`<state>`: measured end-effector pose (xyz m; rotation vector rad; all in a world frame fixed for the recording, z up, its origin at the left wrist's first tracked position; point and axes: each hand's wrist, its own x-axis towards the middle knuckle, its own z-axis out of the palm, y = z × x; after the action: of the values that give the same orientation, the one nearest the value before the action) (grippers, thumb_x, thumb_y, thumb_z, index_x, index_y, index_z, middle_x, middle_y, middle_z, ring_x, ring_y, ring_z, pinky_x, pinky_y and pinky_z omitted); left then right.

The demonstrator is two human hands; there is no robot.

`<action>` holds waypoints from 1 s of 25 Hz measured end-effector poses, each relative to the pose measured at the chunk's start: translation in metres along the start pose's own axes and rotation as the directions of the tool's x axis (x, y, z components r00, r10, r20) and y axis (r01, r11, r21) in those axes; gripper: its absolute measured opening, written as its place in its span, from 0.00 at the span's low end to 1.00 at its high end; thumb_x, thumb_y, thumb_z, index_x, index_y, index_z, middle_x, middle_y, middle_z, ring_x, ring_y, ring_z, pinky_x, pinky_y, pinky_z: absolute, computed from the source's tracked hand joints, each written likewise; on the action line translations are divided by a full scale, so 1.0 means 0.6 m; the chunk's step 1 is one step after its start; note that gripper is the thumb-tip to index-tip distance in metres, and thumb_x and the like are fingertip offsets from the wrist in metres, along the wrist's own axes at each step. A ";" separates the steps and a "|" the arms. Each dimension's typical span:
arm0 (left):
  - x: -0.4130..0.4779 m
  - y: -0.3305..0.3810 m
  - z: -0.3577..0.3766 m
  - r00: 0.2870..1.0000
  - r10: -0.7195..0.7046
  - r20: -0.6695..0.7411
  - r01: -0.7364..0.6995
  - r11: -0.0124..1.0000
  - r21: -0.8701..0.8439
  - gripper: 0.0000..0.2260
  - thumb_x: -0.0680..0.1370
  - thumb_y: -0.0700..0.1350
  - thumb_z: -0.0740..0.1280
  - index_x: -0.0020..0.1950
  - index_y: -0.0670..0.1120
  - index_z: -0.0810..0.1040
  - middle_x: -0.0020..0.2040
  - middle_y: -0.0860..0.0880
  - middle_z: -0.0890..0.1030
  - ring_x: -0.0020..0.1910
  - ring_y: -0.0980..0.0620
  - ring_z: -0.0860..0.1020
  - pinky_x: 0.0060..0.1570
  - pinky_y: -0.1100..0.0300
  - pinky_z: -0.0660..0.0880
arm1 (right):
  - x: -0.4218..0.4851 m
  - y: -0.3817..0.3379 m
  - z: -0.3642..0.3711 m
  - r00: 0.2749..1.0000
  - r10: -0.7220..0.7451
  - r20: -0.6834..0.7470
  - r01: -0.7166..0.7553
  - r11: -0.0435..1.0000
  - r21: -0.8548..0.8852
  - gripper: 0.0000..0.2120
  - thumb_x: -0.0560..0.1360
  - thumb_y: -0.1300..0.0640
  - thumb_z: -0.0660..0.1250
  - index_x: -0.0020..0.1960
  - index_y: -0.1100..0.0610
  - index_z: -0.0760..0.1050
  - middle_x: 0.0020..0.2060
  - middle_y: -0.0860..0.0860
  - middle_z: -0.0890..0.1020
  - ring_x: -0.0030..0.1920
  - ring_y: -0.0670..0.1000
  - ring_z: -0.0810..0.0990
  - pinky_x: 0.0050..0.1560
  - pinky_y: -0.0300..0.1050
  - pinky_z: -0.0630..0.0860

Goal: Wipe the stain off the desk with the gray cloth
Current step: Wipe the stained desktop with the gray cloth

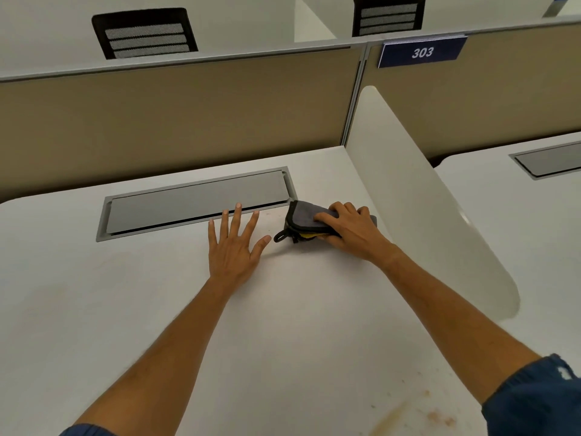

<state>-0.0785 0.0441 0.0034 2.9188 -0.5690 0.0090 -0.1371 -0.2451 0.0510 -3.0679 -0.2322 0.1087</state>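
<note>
The right hand (349, 229) presses the folded gray cloth (303, 219) onto the white surface (283, 309), fingers (325, 218) curled over its top, thumb at its near edge. The cloth lies just beyond the left hand's (234, 247) thumb tip. That hand rests flat, fingers (237, 215) spread, tips at the gray cable-tray lid (195, 201). Reddish-brown stains (437, 416) mark the surface near the right sleeve (534, 401), well short of both hands.

The right hand (352, 229) presses the folded gray cloth (303, 220) onto the table (157, 309) near its far right corner; the left hand (234, 247) lies flat beside it. Reddish stain (440, 418) marks the near right edge.
</note>
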 end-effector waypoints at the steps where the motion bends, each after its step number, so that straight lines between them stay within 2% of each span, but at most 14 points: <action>1: -0.014 0.005 -0.004 1.000 0.005 0.002 -0.005 1.000 -0.003 0.39 0.76 0.73 0.32 0.84 0.58 0.47 0.85 0.48 0.44 0.83 0.44 0.41 0.78 0.41 0.34 | -0.023 -0.005 0.000 1.000 0.014 -0.004 -0.014 1.000 -0.001 0.21 0.83 0.41 0.59 0.73 0.45 0.67 0.63 0.56 0.74 0.61 0.59 0.74 0.59 0.61 0.71; 6: -0.099 0.021 -0.024 1.000 0.015 0.016 -0.015 1.000 0.003 0.38 0.76 0.72 0.34 0.84 0.58 0.45 0.85 0.48 0.42 0.83 0.44 0.39 0.77 0.41 0.31 | -0.140 -0.034 -0.001 0.996 0.091 -0.018 -0.091 0.996 -0.006 0.20 0.82 0.44 0.60 0.73 0.45 0.68 0.62 0.55 0.75 0.59 0.58 0.75 0.57 0.59 0.71; 10: -0.175 0.030 -0.044 0.999 0.033 0.030 -0.033 0.999 -0.001 0.37 0.77 0.72 0.36 0.83 0.58 0.44 0.84 0.49 0.40 0.83 0.44 0.38 0.77 0.42 0.30 | -0.243 -0.056 -0.018 0.989 0.141 -0.037 -0.141 0.990 0.000 0.20 0.82 0.42 0.61 0.72 0.45 0.71 0.62 0.55 0.77 0.59 0.58 0.77 0.55 0.59 0.71; 16: -0.271 0.040 -0.059 0.994 0.088 0.059 -0.088 0.996 0.002 0.37 0.77 0.72 0.34 0.83 0.58 0.44 0.84 0.49 0.39 0.83 0.45 0.38 0.78 0.41 0.32 | -0.386 -0.087 -0.022 0.972 0.234 -0.006 -0.234 0.972 -0.004 0.20 0.82 0.41 0.61 0.72 0.45 0.71 0.63 0.54 0.76 0.60 0.58 0.76 0.57 0.58 0.71; 21: -0.326 0.042 -0.053 0.989 0.127 0.080 -0.129 0.992 0.014 0.37 0.77 0.72 0.35 0.83 0.58 0.43 0.84 0.50 0.38 0.83 0.45 0.38 0.79 0.40 0.34 | -0.488 -0.095 -0.002 0.956 0.292 -0.007 -0.292 0.956 -0.015 0.19 0.82 0.43 0.62 0.71 0.46 0.73 0.61 0.54 0.77 0.58 0.59 0.78 0.54 0.57 0.72; 25: -0.353 0.044 -0.040 0.983 0.155 0.096 -0.156 0.988 0.007 0.38 0.76 0.72 0.35 0.83 0.56 0.44 0.84 0.49 0.39 0.83 0.45 0.39 0.79 0.40 0.35 | -0.538 -0.098 0.016 0.933 0.358 0.019 -0.357 0.933 -0.036 0.20 0.82 0.43 0.60 0.72 0.44 0.70 0.63 0.54 0.76 0.60 0.58 0.76 0.56 0.57 0.70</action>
<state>-0.2842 0.1028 0.0233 2.8930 -0.8145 -0.1070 -0.4648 -0.2354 0.0669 -3.1043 0.3319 0.1627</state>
